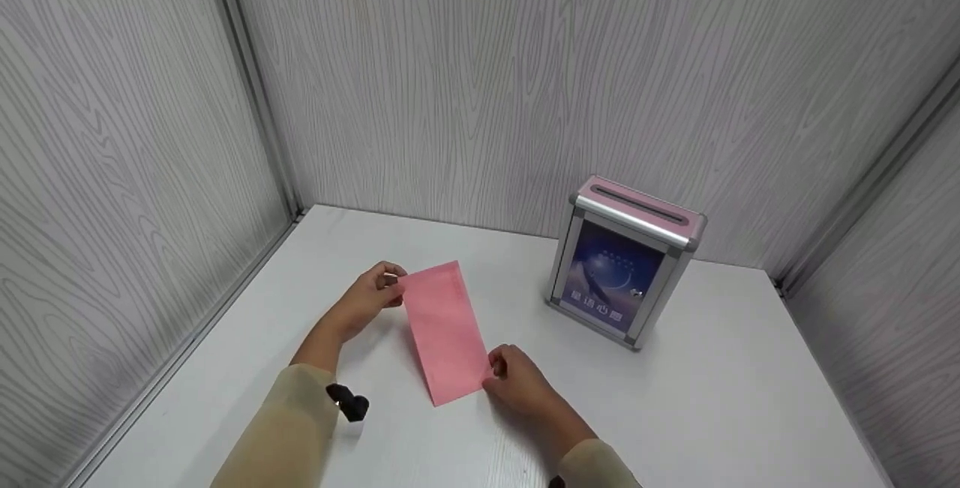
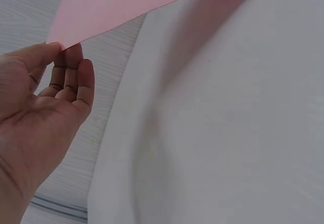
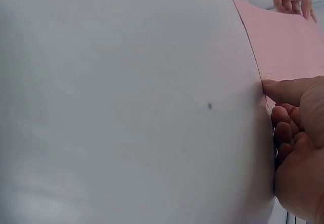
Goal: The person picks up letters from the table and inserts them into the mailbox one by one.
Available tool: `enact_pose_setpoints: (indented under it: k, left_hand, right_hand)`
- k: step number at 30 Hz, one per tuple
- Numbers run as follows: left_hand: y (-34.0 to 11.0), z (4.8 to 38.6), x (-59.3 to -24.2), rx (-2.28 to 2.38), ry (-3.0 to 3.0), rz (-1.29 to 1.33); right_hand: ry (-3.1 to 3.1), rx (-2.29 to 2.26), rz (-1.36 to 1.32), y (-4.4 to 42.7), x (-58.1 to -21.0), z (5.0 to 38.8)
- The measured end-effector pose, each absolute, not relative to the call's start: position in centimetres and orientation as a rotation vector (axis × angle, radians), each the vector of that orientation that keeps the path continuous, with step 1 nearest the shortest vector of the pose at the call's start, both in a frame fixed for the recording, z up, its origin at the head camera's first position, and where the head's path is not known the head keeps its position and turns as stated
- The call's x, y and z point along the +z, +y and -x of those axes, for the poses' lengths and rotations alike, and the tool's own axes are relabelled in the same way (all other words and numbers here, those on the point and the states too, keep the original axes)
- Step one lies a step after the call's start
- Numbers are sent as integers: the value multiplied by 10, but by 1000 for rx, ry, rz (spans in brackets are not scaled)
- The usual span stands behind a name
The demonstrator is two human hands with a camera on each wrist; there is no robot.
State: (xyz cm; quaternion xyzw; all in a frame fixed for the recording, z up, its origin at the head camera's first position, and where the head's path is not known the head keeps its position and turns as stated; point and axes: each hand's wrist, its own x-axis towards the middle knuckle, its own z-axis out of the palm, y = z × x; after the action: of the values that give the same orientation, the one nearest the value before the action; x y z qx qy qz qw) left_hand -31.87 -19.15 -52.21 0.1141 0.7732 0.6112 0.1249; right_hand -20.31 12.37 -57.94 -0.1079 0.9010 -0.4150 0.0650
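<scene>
A long pink envelope [image 1: 446, 330] is held slantwise above the white table, its left side raised and casting a shadow in the left wrist view. My left hand [image 1: 369, 299] pinches its far left corner between thumb and fingers; the left wrist view shows the thumb [image 2: 48, 54] on that corner. At the near right corner my right hand [image 1: 521, 381] grips the paper, thumb on top and the other fingers curled beneath. To the right stands an upright box [image 1: 626, 263] with a silver frame, a pink top with a slot [image 1: 637, 205] and a dark blue front panel.
The white table [image 1: 720, 390] meets grey wood-grain panels on its left, back [image 1: 450, 98] and right. A small lock [image 1: 636, 293] sits on the box's front. A black strap piece [image 1: 349, 402] shows at my left sleeve.
</scene>
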Motion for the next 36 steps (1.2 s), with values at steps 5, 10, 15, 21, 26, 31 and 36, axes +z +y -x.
enact_pose_setpoints:
  k: [5, 10, 15, 21, 26, 31, 36]
  left_hand:
    - [-185, 312, -513, 1837, 2230, -308]
    - [-179, 304, -502, 1893, 2191, -325]
    - [-169, 295, -485, 1924, 2155, -361]
    - [-155, 291, -464, 1939, 2121, -427]
    - [-146, 291, -460, 1958, 2123, -377]
    - [-140, 291, -462, 2009, 2055, -312]
    - [-136, 290, -466, 2024, 1998, -300]
  right_hand:
    - [2699, -1275, 350, 127, -579, 200]
    - [2566, -1381, 339, 130, -580, 202]
    - [2484, -1460, 327, 136, -581, 206]
    - [2410, -1555, 328, 142, -578, 208]
    - [2382, -1597, 321, 142, -578, 209]
    - [2395, -1591, 325, 141, -578, 208]
    - [2412, -1578, 353, 141, -578, 208]
